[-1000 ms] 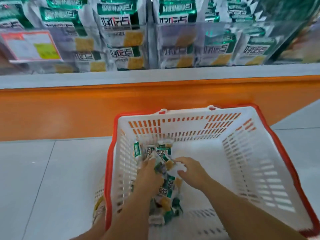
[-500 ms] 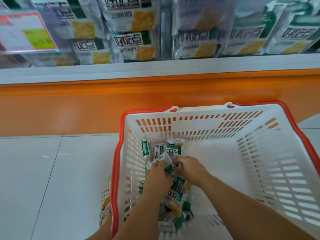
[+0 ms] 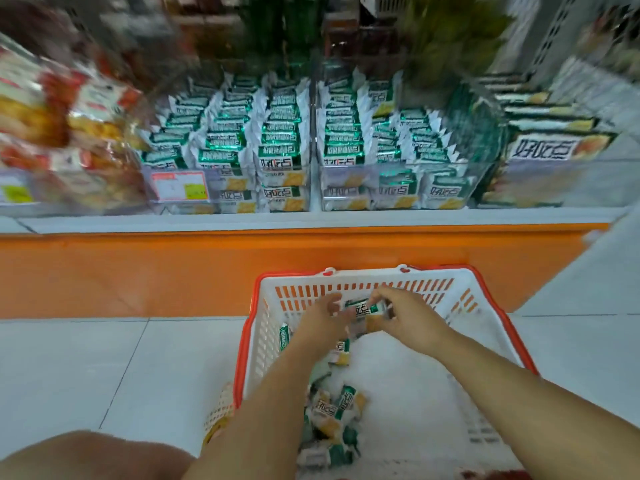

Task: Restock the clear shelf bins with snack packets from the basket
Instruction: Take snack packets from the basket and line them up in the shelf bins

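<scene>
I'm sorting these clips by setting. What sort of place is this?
Most likely a grocery shop aisle. Clear shelf bins hold rows of identical green-and-white snack packets, a price label is fixed to one bin's front, and a red-rimmed shopping basket of loose packets stands on the tiled floor.

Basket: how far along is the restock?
Done: the bins already hold rows of packets. In hand: left hand and right hand grip a bunch above the basket, not yet at the bins. Left: a pile lies along the basket's left wall, so several more loads seem likely.
</scene>
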